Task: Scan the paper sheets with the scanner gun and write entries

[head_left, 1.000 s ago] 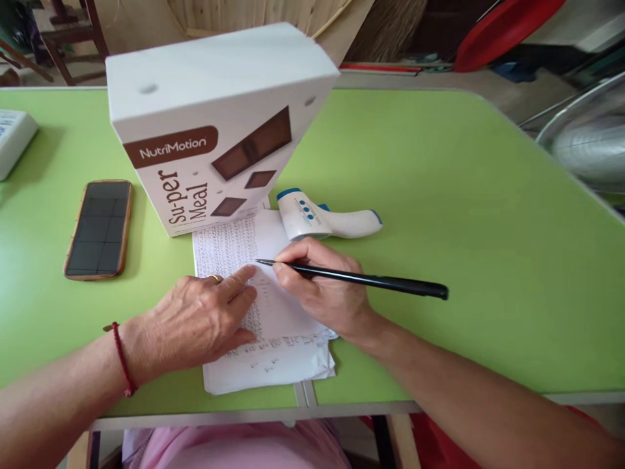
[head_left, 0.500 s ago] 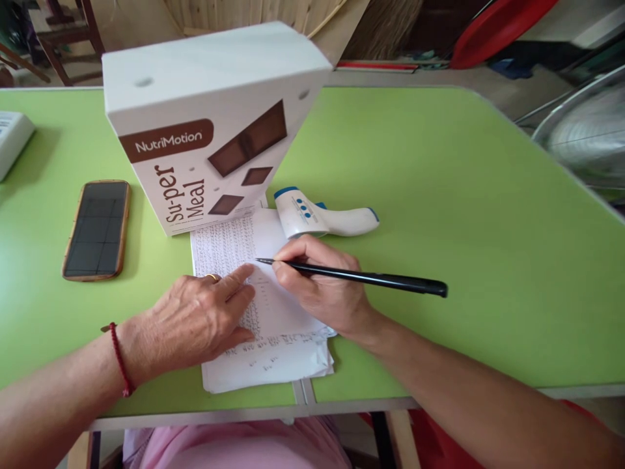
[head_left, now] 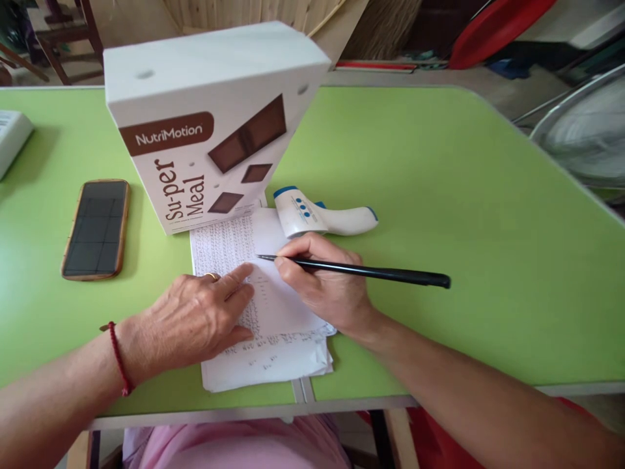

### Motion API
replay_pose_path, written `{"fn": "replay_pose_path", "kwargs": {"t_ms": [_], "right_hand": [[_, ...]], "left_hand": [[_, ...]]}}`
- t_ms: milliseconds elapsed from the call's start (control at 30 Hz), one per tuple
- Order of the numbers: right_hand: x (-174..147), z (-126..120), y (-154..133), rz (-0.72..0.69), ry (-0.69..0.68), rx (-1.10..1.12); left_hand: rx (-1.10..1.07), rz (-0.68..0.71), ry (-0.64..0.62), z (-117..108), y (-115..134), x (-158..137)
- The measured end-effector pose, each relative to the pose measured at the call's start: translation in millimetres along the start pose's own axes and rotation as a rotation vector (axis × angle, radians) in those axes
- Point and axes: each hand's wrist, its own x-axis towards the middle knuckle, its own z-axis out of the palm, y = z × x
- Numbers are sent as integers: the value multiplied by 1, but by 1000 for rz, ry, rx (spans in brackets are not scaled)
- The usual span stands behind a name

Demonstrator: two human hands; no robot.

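Note:
Sheets of paper (head_left: 288, 306) covered partly in small handwriting lie stacked near the table's front edge. My left hand (head_left: 200, 319) rests flat on their left side, fingers stretched out and holding nothing. In my right hand (head_left: 327, 280) a black pen (head_left: 381, 271) is pinched between thumb and fingers, its tip at the paper just beyond my left index fingertip. Whether the tip touches the sheet I cannot tell. Just beyond my right hand lies a white and blue infrared thermometer (head_left: 322, 215). A white NutriMotion box (head_left: 219, 124) stands upright at the papers' far edge.
A smartphone (head_left: 96, 228) in a brown case lies on the green table (head_left: 463, 228) to the left. Part of a white object (head_left: 12, 140) shows at the far left edge. A fan-like round guard (head_left: 586, 130) stands beyond the table's right side.
My right hand has shifted very slightly, and the pen's back end has risen a little in view with its tip a touch farther up the paper. My left hand stays put.

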Motion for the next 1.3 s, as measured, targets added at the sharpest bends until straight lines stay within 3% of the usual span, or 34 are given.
{"fn": "replay_pose_path", "kwargs": {"t_ms": [433, 1300], "right_hand": [[0, 1, 0, -52, -6, 5], [-1, 0, 1, -12, -9, 24]], "left_hand": [[33, 3, 14, 1, 0, 0], [26, 8, 2, 2, -1, 2]]}}
